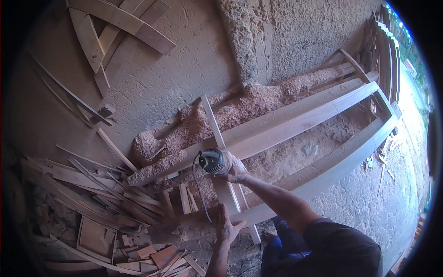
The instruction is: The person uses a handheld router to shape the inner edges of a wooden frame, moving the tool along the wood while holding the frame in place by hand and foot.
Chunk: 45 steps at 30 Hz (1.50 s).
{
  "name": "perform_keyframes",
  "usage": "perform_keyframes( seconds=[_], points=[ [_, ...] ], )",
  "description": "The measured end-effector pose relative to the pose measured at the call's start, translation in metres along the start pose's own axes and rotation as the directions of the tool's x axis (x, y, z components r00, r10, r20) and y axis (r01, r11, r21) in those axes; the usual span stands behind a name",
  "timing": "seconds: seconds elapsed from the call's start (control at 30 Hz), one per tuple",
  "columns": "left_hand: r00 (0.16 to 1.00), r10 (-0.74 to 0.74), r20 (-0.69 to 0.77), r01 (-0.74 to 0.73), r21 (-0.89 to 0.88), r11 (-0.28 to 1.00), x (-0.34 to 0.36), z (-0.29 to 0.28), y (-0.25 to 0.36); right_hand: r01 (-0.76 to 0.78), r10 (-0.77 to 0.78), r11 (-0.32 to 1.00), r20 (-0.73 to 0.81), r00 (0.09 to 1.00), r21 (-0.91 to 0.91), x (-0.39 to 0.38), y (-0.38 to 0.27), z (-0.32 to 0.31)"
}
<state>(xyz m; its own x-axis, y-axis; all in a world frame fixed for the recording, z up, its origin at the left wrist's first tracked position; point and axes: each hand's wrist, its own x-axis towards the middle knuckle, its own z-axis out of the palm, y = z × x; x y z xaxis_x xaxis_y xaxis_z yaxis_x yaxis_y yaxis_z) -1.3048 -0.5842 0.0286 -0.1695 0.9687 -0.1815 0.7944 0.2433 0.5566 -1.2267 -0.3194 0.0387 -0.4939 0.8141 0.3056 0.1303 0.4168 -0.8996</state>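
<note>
My right hand grips a dark handheld power tool over a crosswise board on a long pale wooden frame. A black cord loops down from the tool toward my left hand. That hand touches the near beam of the frame at the crosspiece, thumb out to the right and fingers extended upward. The tool's underside is hidden.
Wood shavings are heaped along the frame's far side beside a rough wall. Scrap boards lie piled at the left, with planks leaning upper left and upper right. Rough floor shows at right.
</note>
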Motion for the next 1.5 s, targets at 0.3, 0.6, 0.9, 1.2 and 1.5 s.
perform_keyframes(
  seconds=[0.3,0.6,0.9,1.2,1.5],
  points=[
    [0.999,-0.042,0.003,0.042,0.014,0.999,0.001,-0.002,0.005,0.049,-0.048,0.999,-0.106,0.993,0.001,-0.009,0.019,0.01],
    [0.998,-0.011,-0.06,0.009,-0.029,1.0,-0.002,0.009,-0.006,0.004,0.021,0.948,-0.076,0.997,0.32,-0.019,0.03,0.024],
    [0.987,-0.029,-0.158,0.05,0.129,0.99,-0.013,0.006,-0.009,-0.109,0.102,0.944,0.039,0.994,0.311,-0.085,-0.029,0.023],
    [0.982,-0.018,-0.19,0.04,0.114,0.993,-0.009,-0.006,0.02,-0.128,0.065,0.954,0.229,0.971,0.27,-0.15,-0.031,0.001],
    [0.977,-0.053,-0.205,0.091,0.177,0.98,-0.003,0.028,0.002,-0.003,-0.048,0.989,0.35,0.935,0.145,-0.157,-0.049,-0.007]
  ],
)
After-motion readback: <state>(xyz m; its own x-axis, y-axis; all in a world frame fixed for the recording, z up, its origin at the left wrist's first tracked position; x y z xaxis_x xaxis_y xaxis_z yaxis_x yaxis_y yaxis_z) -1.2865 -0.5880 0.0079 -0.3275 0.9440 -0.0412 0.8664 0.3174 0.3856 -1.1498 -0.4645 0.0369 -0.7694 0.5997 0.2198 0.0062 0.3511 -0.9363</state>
